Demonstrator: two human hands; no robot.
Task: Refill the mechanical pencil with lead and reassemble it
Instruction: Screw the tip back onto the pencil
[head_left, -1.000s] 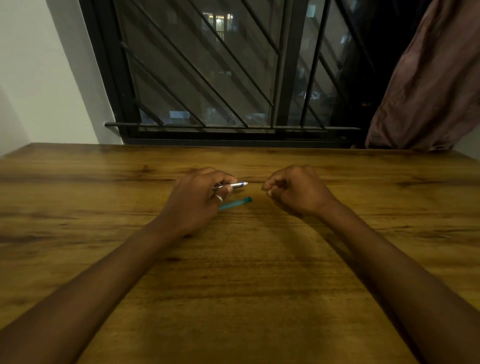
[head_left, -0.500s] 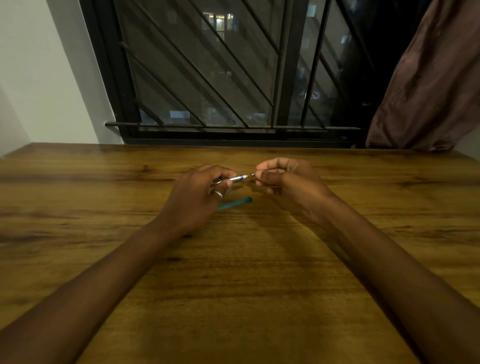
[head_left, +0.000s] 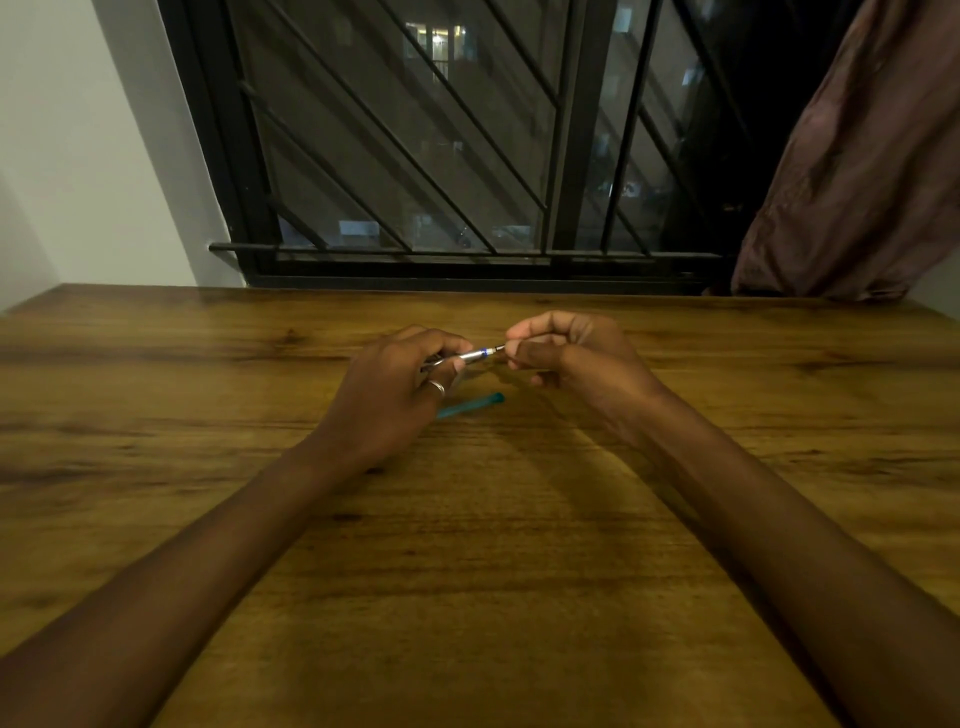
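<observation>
- Night outside a barred window (head_left: 405, 156); a brownish curtain (head_left: 857, 171) hung at its right, and a pale wall stood to the left.
- Wooden table (head_left: 467, 597) ran wide below the window and carried little: only both forearms and one small teal piece.
- Left hand (head_left: 387, 395) was closed around the mechanical pencil (head_left: 470, 357), holding it roughly level above the table with its far end pointing right. A ring (head_left: 437, 387) showed on one finger.
- Right hand (head_left: 566, 358) had come across from where it sat a second earlier, apart from the pencil and balled up. Its thumb and forefinger were now pinched at the pencil's exposed end, touching it.
- Whether that pinch held a lead or a small cap could not be told; anything there was too thin or too hidden to see.
- Pencil showed a silver section with a blue band near the end being worked.
- Teal tube (head_left: 471, 405) lay on the table just under and between the hands, untouched and in the same spot as before; probably the pencil's outer sleeve or the lead case.
- Judgement: the meeting of the hands marked the start of feeding or fitting something into the pencil's end. With the teal piece lying loose, reassembly looked unfinished.
</observation>
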